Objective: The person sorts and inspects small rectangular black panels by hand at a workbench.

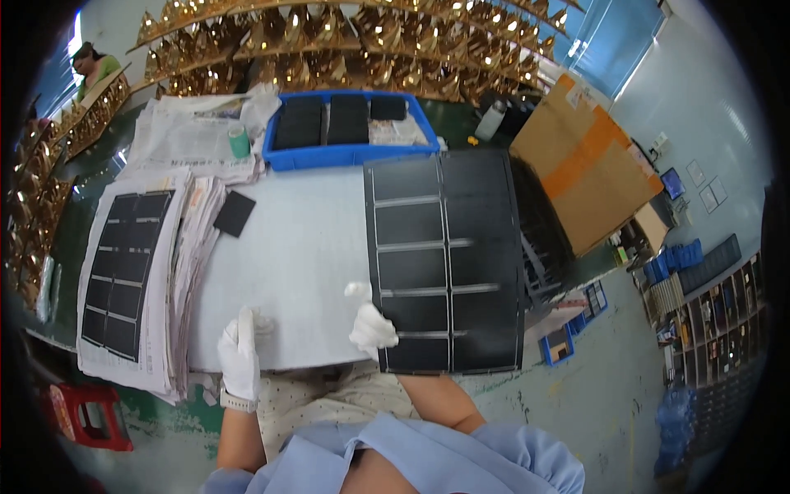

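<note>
My left hand (pixel 239 356), in a white glove, is over the near left of the white board (pixel 284 247). Its fingers are bent and pressed together; anything between them is too small to make out. My right hand (pixel 374 329), also gloved, closes round the near left edge of a large black sheet (pixel 485 272), one finger sticking out. The sheet has pale grid lines and covers the board's right side. A small black square piece (pixel 234 214) lies near the board's left edge, by a newspaper stack (pixel 183 280) topped with black panels (pixel 123 267).
Behind the board stands a blue tray (pixel 350 155) with stacked black pieces. Beside it are newspapers (pixel 185 132) and a green tape roll (pixel 239 142). Right are a cardboard box (pixel 584 173) and a bottle (pixel 491 121); gold pieces (pixel 329 33) line racks behind. A red stool (pixel 90 416) stands low left.
</note>
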Tool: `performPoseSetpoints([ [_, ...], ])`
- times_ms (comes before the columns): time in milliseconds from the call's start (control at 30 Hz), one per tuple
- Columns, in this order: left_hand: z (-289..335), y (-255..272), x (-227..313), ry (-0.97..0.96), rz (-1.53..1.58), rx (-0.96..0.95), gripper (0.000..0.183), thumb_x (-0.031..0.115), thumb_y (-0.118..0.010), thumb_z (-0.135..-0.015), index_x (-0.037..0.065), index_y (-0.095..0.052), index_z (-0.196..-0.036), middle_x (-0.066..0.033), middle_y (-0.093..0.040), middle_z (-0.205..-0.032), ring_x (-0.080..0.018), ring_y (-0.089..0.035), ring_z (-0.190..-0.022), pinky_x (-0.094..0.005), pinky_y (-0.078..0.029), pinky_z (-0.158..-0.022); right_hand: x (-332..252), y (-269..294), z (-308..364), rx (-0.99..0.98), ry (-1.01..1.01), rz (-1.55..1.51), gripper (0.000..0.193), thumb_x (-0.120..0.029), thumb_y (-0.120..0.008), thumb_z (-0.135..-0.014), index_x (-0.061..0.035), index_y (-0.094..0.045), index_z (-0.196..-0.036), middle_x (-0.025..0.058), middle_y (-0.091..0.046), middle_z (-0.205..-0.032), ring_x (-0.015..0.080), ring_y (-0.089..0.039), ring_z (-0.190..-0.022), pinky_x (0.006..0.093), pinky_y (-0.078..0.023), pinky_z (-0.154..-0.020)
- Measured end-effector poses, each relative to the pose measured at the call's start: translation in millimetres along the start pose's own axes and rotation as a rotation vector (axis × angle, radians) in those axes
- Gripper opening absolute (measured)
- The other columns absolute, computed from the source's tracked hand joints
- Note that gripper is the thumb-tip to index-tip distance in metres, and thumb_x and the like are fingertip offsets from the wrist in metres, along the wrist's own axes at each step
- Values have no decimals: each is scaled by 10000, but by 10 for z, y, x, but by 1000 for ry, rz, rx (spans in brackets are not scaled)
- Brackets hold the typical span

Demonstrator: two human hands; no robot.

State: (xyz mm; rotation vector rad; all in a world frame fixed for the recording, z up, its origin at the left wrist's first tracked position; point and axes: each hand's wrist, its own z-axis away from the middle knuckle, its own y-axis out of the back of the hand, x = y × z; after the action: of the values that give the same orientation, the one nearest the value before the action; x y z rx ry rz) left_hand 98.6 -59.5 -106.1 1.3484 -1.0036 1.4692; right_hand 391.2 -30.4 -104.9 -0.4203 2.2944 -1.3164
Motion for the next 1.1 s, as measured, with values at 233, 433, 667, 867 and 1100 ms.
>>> performPoseSetpoints([
  [233, 35, -51, 30, 13, -13, 23, 478, 422, -595, -1157, -25, -765, -1160, -88, -792, -949, -160, -741, -870, -319, -567, -797, 12, 60, -11, 156, 49, -108, 625, -321, -532, -1111, 70, -415, -1585, -25, -483, -634, 92, -409, -488, 283, -373, -603],
  [433, 95, -69, 43, 17, -32, 34, 490, 424, -592, -1157, -35, -759, -1188, -98, -792, -961, -165, -740, -883, -328, -572, -809, 64, 125, 63, 165, 88, -181, 621, -303, -522, -1113, 72, -409, -1595, -24, -487, -637, 90, -422, -497, 286, -381, -603],
  [667, 126, -30, 6, -9, -41, 27, 495, 412, -589, -1158, -52, -759, -1193, -113, -797, -967, -178, -741, -876, -326, -573, -829, 40, 45, 13, 145, 97, -206, 624, -328, -507, -1133, 87, -391, -1584, 2, -508, -647, 101, -450, -490, 294, -359, -562],
  [867, 328, -103, 493, 233, 617, -298, 793, 670, -431, -1138, -48, -681, -1366, -204, -765, -1232, -307, -737, -1153, -448, -577, -967, -30, 44, -23, 155, -40, 138, 634, -342, -496, -1147, 104, -416, -1591, 38, -578, -687, 127, -518, -542, 304, -426, -604],
  [1100, 517, -54, 1573, -4, 348, -219, 476, 212, -838, -999, 22, -679, -1405, -59, -727, -1299, -130, -666, -1170, -336, -558, -1009, 53, -1060, -578, 1204, -20, 1626, 406, -421, -737, -1085, -65, -685, -896, -49, -541, -802, 61, -439, -721, 289, -404, -635],
])
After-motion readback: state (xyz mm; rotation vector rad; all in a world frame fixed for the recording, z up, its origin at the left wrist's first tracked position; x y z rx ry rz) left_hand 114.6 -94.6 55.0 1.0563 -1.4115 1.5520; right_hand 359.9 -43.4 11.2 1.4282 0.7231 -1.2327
